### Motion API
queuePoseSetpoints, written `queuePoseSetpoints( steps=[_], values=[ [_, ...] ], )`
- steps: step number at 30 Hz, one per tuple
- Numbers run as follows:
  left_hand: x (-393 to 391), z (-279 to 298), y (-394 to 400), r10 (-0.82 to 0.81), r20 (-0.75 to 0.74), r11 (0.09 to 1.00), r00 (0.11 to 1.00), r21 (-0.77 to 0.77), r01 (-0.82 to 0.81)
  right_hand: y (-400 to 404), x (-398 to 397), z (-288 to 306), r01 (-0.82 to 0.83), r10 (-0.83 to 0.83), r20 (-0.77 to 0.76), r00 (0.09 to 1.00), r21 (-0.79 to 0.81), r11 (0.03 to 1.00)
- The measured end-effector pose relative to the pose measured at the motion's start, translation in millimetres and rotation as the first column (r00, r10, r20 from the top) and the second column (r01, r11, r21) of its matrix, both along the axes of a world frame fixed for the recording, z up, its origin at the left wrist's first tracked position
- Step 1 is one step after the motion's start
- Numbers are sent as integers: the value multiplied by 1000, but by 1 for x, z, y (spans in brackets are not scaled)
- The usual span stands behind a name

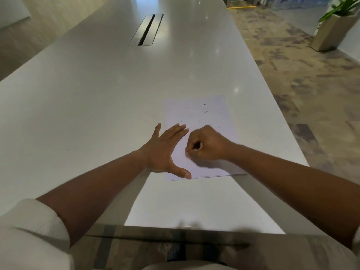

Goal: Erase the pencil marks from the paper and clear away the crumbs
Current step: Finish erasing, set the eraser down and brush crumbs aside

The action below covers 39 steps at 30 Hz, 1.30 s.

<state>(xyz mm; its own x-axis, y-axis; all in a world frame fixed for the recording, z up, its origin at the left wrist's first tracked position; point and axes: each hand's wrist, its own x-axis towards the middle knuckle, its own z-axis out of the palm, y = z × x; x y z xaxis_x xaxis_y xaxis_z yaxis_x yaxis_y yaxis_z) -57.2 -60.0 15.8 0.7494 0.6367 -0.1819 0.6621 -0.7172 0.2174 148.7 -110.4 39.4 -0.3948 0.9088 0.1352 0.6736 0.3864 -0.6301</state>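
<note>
Rubbing is underway: the right hand (207, 144) pinches something small, likely an eraser, on the paper (196, 114) at the worktop's (87, 94) near right. The left hand (164, 151), fingers spread, pins its nine o'clock edge. Crumbs (202, 112) at twelve o'clock need sweeping next.

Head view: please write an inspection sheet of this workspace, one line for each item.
Surface: long white table, glossy.
Job's things: paper near the right edge; dark crumbs scattered on its far half; eraser hidden in the fist, cannot confirm.
Clutter: nothing seen.
Grippers: left hand flat, fingers spread, pressing the paper's left edge; right hand curled, pinching something small against the paper.
Cables: nothing seen; closed cable hatch in the tabletop.
Surroundings: patterned carpet, planter at far right.
</note>
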Motion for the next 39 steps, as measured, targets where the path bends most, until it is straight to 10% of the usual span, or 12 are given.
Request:
queuePoseSetpoints(
  steps=[3, 17, 26, 39],
  values=[
    [0, 0, 0, 2, 1, 1000, 1000, -4, -2, -4, -5, -4, -69, 69, -5, 998, -44, 997],
    [3, 6, 7, -2, 52, 998, 999, 55, -1, 36, 69, 6, 500, -563, -262, 783, -273, 822],
    [18, 13, 37, 141, 392, 985, 909, 37, -169, 52, 68, 12, 481, -549, -277, 789, -277, 832],
    [15, 19, 95, 210, 103, 977, 972, 20, -213, 100, 26, 13, 361, -398, -238, 886, -186, 914]
  ],
)
